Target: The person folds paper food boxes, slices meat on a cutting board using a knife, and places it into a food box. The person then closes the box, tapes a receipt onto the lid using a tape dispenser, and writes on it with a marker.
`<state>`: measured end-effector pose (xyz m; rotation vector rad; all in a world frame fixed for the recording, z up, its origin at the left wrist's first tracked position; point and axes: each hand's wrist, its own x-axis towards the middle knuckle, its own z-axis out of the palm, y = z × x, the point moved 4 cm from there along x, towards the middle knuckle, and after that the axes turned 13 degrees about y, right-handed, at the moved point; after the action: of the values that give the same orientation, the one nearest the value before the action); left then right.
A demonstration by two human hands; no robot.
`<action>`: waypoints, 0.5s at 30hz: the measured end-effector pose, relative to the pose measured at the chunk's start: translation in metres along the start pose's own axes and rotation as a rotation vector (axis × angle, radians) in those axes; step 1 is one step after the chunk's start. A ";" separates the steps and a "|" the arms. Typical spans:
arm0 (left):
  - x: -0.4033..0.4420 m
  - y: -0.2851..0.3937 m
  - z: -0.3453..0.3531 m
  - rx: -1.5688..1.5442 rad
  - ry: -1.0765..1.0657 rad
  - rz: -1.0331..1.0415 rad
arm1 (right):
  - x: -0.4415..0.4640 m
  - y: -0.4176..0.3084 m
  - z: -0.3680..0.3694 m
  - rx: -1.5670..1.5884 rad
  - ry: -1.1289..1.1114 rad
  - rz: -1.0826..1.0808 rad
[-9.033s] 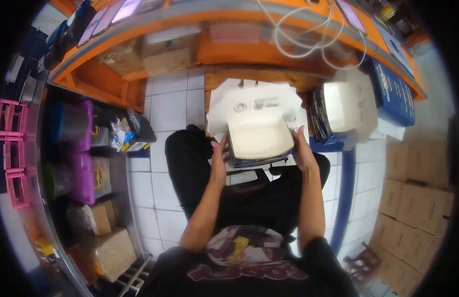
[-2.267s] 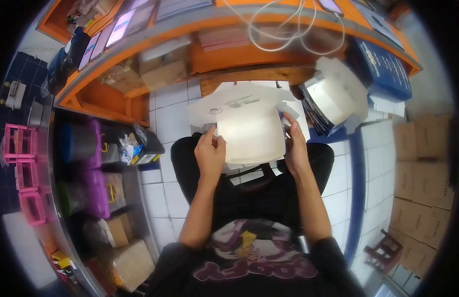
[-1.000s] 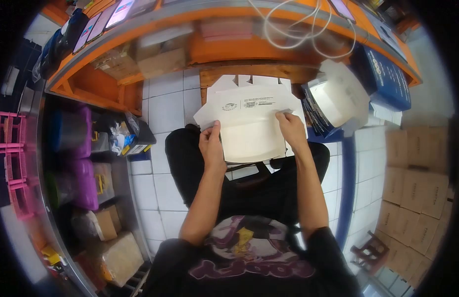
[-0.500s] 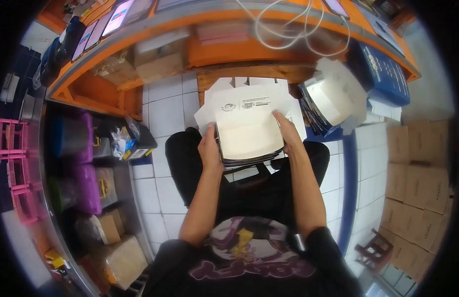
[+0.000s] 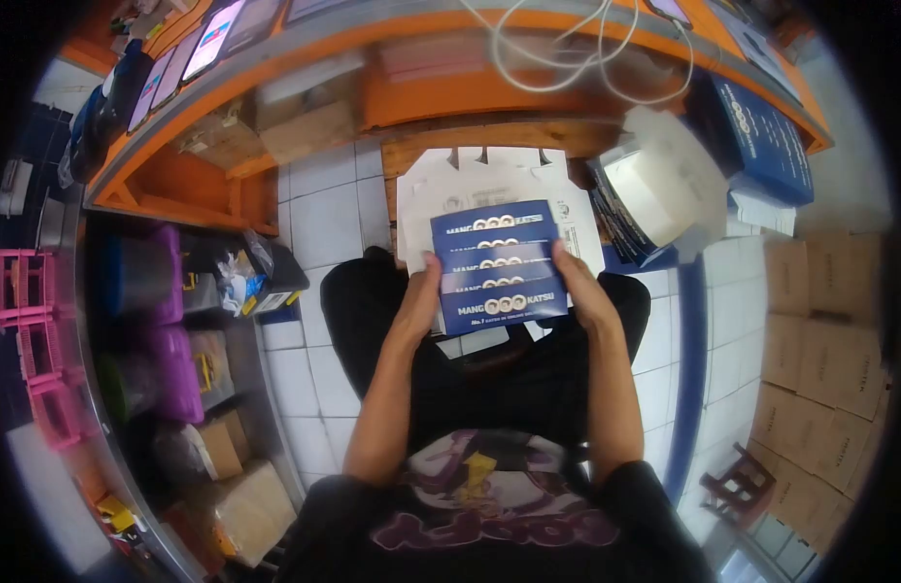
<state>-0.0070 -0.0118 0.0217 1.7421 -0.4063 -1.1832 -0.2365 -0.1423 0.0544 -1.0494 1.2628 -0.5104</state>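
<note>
Between my two hands is a stack of blue printed cardboard sleeves (image 5: pixel 504 267), fanned so that several edges lettered "MANG KATSU" show one below another. My left hand (image 5: pixel 418 301) grips the stack's left side, thumb on top. On the right side my right hand (image 5: pixel 584 290) is closed the same way; the fingers underneath are hidden. Just beyond the stack, flat white die-cut box blanks (image 5: pixel 499 175) with small black print lie on a wooden surface. To their right is another stack of folded cardboard pieces (image 5: pixel 649 194), pale on top with dark edges.
An orange bench (image 5: pixel 431 97) runs across the front, with a coiled white cable (image 5: pixel 547 83) and phones (image 5: pixel 212 44) on it. A blue box (image 5: pixel 761 146) stands at right. Brown cartons (image 5: pixel 819 379) are piled far right; purple bins (image 5: pixel 178 369) sit on the left shelf.
The stack in my hands showed a cream inner face before; now its blue printed faces are up and spread in steps. Both hands still hold its sides.
</note>
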 end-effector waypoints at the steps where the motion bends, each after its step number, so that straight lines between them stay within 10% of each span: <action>1: 0.005 -0.003 0.006 0.003 -0.002 -0.001 | 0.003 0.005 0.006 0.017 -0.033 0.037; 15: 0.035 -0.006 0.015 0.467 0.283 -0.043 | 0.030 0.012 0.012 -0.337 0.268 -0.018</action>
<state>-0.0045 -0.0413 -0.0029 2.2947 -0.5023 -0.8952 -0.2195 -0.1567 0.0275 -1.3051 1.6159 -0.4727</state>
